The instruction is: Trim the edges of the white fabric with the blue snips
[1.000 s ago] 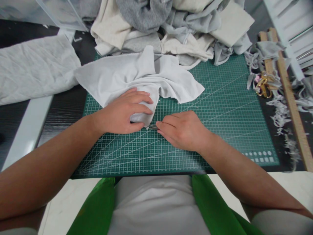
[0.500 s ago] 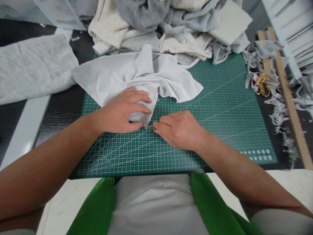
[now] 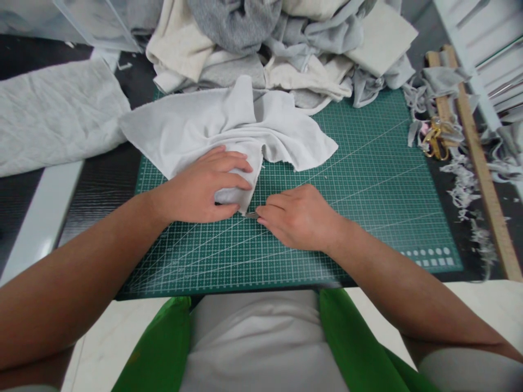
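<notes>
A crumpled pale grey cloth [image 3: 196,122] lies across the top left of the green cutting mat [image 3: 368,179]. My left hand [image 3: 204,188] presses down on a folded corner of this cloth and grips it. My right hand [image 3: 300,218] rests on the mat just right of that corner, fingers closed around a small metal tool [image 3: 252,215]; only its tip shows, touching the cloth's lower edge.
A heap of grey and cream fabric [image 3: 278,43] sits behind the mat. A flat grey cloth [image 3: 53,114] lies at the left. At the right are a wooden ruler [image 3: 482,169], gold scissors [image 3: 436,142] and fabric scraps [image 3: 466,185]. A clear plastic box [image 3: 81,19] stands top left.
My right hand has slid slightly left toward the folded corner of cloth. My left hand stays in place on the cloth.
</notes>
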`<state>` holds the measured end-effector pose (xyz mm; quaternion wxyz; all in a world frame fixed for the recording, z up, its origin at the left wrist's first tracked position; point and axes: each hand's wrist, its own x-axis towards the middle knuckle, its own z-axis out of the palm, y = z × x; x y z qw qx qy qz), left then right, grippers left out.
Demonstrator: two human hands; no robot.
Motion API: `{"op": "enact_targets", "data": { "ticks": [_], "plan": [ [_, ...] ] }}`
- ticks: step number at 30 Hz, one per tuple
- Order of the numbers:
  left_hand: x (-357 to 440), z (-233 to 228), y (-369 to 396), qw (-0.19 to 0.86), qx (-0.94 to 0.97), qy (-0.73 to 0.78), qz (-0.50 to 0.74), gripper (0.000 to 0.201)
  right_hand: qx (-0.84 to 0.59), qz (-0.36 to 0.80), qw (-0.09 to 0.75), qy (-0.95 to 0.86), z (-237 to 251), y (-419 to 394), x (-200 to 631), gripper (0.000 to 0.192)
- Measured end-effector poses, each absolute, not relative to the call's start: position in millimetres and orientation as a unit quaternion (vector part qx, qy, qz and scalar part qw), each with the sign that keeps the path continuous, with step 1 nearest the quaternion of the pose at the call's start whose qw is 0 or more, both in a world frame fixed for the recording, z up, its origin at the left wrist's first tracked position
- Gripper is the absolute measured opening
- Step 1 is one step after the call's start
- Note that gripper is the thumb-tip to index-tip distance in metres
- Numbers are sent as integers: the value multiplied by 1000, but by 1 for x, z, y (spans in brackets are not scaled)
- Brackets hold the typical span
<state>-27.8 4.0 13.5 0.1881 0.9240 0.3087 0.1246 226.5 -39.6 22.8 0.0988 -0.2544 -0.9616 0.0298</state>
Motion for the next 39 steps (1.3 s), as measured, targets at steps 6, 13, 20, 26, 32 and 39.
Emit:
{"op": "enact_targets", "data": {
  "ticks": [6, 13, 20, 26, 32, 39],
  "plan": [
    [-28, 13, 3, 187, 923, 317, 114, 32, -273, 68, 111, -953, 18, -38, 228, 31],
    [-28, 13, 4, 195, 922, 312, 123, 31, -278, 71, 104, -952, 21, -38, 226, 30],
    [-28, 14, 4, 192, 922, 314, 118, 31, -282, 72, 94, -952, 21, -37, 226, 31],
    [-27, 14, 4, 200, 920, 315, 118, 32, -281, 84, 82, -953, 22, -38, 224, 35],
    [-27, 13, 4, 197, 921, 313, 120, 31, -293, 132, 72, -944, 24, -38, 228, 31],
    [-27, 14, 3, 202, 921, 314, 113, 31, -283, 180, 75, -939, 25, -35, 235, 27]
  ]
}}
